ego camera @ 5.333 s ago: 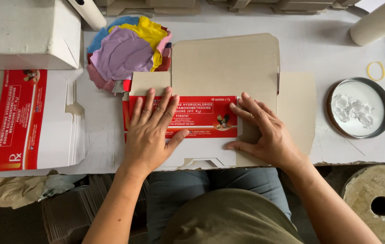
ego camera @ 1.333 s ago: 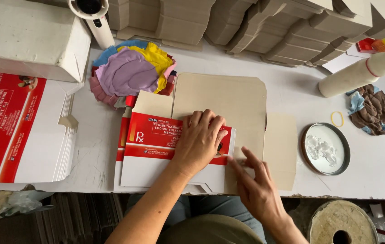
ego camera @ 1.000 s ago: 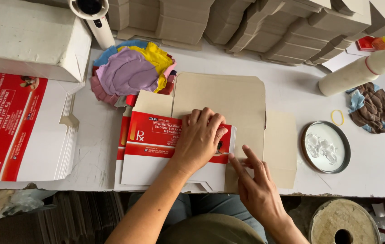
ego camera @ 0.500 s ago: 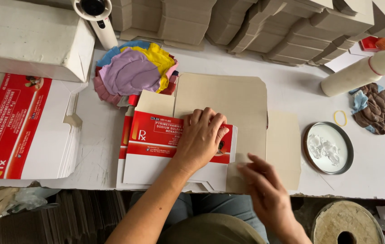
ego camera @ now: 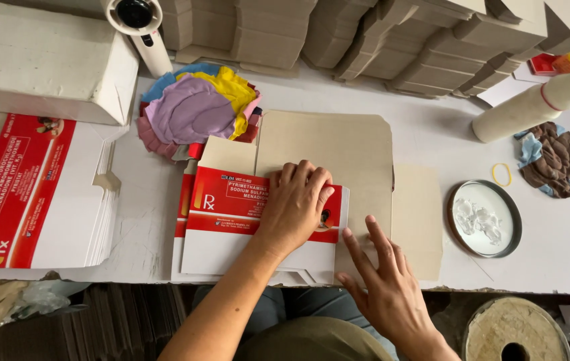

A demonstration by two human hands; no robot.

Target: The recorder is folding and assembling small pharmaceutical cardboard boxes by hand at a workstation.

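Two hands press flat on a folded red and white box (ego camera: 231, 220) on the table (ego camera: 552, 261). Left hand (ego camera: 295, 207) lies on its red part; right hand (ego camera: 382, 284), fingers spread, touches its brown flap.

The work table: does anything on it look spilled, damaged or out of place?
Nothing looks spilled or damaged. The left hand presses the red and white folded carton; the right hand lies on its brown flap.
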